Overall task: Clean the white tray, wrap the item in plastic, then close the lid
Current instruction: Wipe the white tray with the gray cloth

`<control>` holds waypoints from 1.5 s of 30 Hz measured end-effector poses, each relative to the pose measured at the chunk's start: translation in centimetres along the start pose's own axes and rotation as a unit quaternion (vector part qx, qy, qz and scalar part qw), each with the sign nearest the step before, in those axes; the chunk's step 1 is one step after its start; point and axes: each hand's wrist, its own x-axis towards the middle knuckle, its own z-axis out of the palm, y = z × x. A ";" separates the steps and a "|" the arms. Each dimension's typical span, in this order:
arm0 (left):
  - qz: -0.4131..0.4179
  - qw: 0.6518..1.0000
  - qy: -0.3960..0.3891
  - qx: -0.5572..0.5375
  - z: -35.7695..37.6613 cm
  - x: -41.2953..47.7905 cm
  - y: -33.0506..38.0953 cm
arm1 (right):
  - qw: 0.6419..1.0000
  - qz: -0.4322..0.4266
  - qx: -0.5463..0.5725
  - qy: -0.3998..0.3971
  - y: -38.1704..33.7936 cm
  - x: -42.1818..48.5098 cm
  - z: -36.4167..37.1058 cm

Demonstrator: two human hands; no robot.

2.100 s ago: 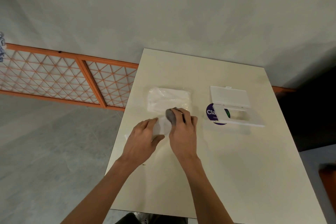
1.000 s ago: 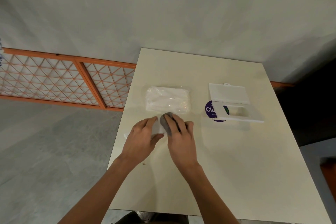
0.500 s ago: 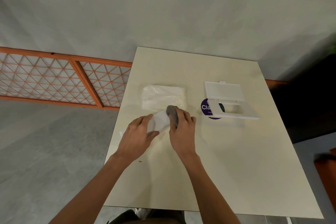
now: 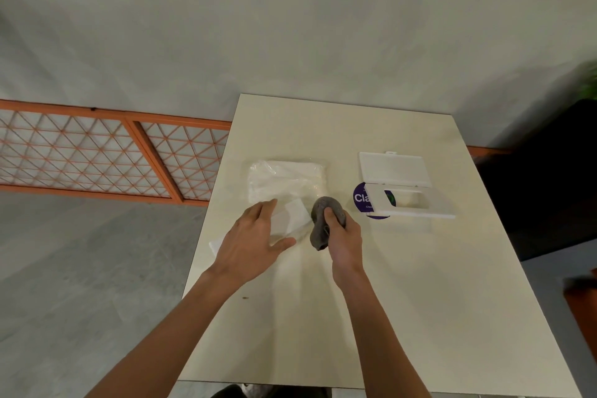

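Left grip (image 4: 250, 244) flat, fingers straight, on white tray (image 4: 294, 215), centre-left of frame, near table (image 4: 420, 300) edge. Right grip (image 4: 344, 236) curled round grey cloth (image 4: 319, 233) beside tray. Risk: hard wipe shoves tray off edge; cloth snags plastic (image 4: 284, 181) above.

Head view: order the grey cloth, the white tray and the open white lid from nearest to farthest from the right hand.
1. grey cloth: gripped in the right hand.
2. white tray: just to the left, under the left hand.
3. open white lid: farther back, to the right.
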 end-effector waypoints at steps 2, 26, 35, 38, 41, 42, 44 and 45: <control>0.013 1.000 -0.003 0.016 0.1 1.1 1.5 | 1.000 -0.004 -0.001 0.009 0.1 -0.4 -0.5; 0.048 0.957 0.079 -0.275 -6.0 -2.6 3.9 | 0.969 -0.245 -0.037 -0.022 -10.3 -8.8 -3.5; 0.002 0.883 0.030 -0.469 -0.3 -3.5 2.9 | 0.979 -0.205 0.005 0.018 -9.1 -8.7 -5.0; 0.001 0.893 0.028 -0.449 0.4 -3.9 3.0 | 0.982 -0.185 0.007 0.035 -8.3 -8.4 -5.8; 0.011 0.904 0.031 -0.427 0.7 -4.1 3.2 | 0.985 -0.169 -0.002 0.033 -7.3 -8.3 -6.1; 0.017 0.908 0.032 -0.417 0.7 -4.1 3.3 | 0.986 -0.163 0.000 0.034 -7.0 -8.3 -6.2; 0.028 0.915 0.034 -0.400 0.7 -4.2 3.4 | 0.988 -0.150 0.015 0.041 -6.6 -8.0 -6.3; 0.032 0.918 0.033 -0.394 0.6 -4.2 3.5 | 0.988 -0.142 0.025 0.045 -6.5 -7.9 -6.5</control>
